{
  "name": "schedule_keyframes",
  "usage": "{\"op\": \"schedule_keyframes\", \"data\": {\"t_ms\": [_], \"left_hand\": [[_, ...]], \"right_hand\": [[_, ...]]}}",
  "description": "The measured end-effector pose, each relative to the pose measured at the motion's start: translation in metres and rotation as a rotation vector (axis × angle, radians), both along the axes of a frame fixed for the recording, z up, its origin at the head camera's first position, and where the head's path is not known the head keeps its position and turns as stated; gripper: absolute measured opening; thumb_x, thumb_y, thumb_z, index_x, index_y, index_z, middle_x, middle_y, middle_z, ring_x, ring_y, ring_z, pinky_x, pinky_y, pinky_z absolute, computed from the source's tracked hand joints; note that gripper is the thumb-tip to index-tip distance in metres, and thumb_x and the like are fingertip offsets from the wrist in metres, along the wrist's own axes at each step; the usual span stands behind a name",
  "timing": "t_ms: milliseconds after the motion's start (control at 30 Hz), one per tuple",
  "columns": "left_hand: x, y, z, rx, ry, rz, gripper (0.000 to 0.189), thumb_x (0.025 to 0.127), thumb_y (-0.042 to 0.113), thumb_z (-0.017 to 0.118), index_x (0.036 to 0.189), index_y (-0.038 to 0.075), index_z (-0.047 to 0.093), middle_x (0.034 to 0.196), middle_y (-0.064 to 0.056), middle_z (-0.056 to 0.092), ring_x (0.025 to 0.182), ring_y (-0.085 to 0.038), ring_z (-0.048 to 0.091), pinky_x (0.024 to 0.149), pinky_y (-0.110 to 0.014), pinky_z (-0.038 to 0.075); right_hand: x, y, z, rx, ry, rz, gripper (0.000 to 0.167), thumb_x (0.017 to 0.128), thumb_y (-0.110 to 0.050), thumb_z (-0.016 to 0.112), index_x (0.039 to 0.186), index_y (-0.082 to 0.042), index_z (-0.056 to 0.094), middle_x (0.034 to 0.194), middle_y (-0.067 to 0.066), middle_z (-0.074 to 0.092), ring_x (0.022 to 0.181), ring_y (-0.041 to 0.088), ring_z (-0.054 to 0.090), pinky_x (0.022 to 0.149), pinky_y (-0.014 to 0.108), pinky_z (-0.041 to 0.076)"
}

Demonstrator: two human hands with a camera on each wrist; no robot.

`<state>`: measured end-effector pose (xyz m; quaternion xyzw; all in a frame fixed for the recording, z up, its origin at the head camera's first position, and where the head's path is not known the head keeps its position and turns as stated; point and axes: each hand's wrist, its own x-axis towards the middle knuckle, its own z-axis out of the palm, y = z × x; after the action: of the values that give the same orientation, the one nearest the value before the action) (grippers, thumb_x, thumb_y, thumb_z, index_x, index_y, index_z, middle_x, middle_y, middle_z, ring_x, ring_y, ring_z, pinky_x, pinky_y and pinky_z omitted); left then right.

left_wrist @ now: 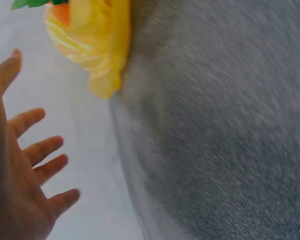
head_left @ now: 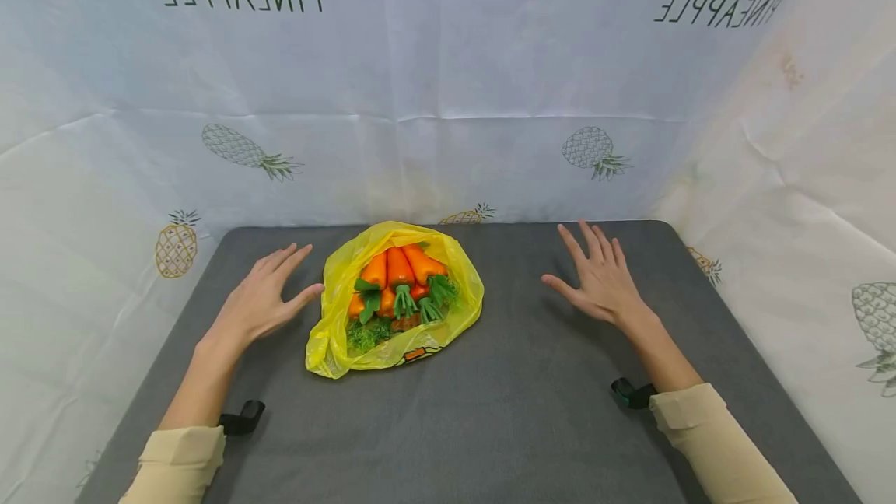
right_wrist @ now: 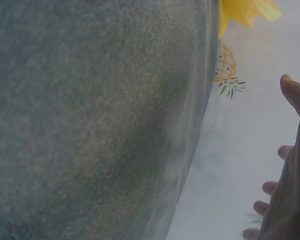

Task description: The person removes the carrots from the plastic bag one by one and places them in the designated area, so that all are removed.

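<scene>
Yellow bag (head_left: 323,342) of carrots (head_left: 400,268), mouth open, on the grey table (head_left: 490,426) between two empty hands.
Handling looks either unstarted or finished, I cannot tell which: carrots lie inside the bag, and neither hand grips it. The left hand (head_left: 260,300) hovers, fingers spread, thumb just beside the bag; the right hand (head_left: 600,283), likewise spread, hangs well apart from it, both forearms reaching forward.

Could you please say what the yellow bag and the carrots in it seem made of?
Yellow bag: apparently thin, glossy plastic film, by its crinkles and bright highlights. Carrots: smooth, slightly shiny, perhaps plastic or foam, given their even orange, though that's uncertain.
</scene>
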<state>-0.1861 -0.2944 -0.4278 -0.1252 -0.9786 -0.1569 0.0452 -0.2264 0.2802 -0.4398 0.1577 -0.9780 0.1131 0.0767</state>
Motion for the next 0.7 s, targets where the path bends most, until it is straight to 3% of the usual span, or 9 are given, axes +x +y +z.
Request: {"op": "schedule_keyframes", "data": {"t_ms": [233,333,533,700], "left_hand": [[0.009,0.009,0.006,0.143,-0.064,-0.048,0.074,0.106,0.047,0.069,0.163,0.005,0.048,0.164,-0.029,0.048,0.151,-0.057,0.04,0.117,-0.082,0.033],[0.014,0.013,0.006,0.183,-0.078,-0.07,0.067,0.104,0.041,0.073,0.156,0.003,0.055,0.158,-0.029,0.055,0.146,-0.056,0.048,0.115,-0.08,0.039],[0.025,0.019,0.002,0.299,-0.127,-0.12,0.052,0.1,0.031,0.081,0.142,0.003,0.067,0.14,-0.023,0.066,0.124,-0.044,0.067,0.1,-0.063,0.061],[0.036,0.019,-0.003,0.349,-0.201,-0.17,0.048,0.096,0.029,0.086,0.136,0.007,0.069,0.131,-0.017,0.068,0.116,-0.036,0.069,0.093,-0.05,0.066]], "right_hand": [[0.001,-0.005,-0.001,-0.073,-0.001,0.027,0.095,0.102,-0.061,0.064,0.176,-0.023,0.018,0.18,0.025,0.018,0.164,0.055,0.019,0.127,0.081,0.019],[0.003,-0.008,-0.001,-0.114,-0.018,0.034,0.093,0.102,-0.057,0.066,0.175,-0.021,0.02,0.179,0.026,0.02,0.163,0.056,0.021,0.124,0.082,0.022],[0.005,-0.017,0.0,-0.241,-0.026,0.055,0.088,0.102,-0.049,0.071,0.171,-0.013,0.03,0.174,0.027,0.029,0.157,0.056,0.031,0.121,0.08,0.029],[0.006,-0.028,0.003,-0.37,-0.043,0.1,0.078,0.104,-0.037,0.073,0.166,-0.006,0.037,0.168,0.026,0.039,0.153,0.051,0.039,0.121,0.074,0.034]]}}
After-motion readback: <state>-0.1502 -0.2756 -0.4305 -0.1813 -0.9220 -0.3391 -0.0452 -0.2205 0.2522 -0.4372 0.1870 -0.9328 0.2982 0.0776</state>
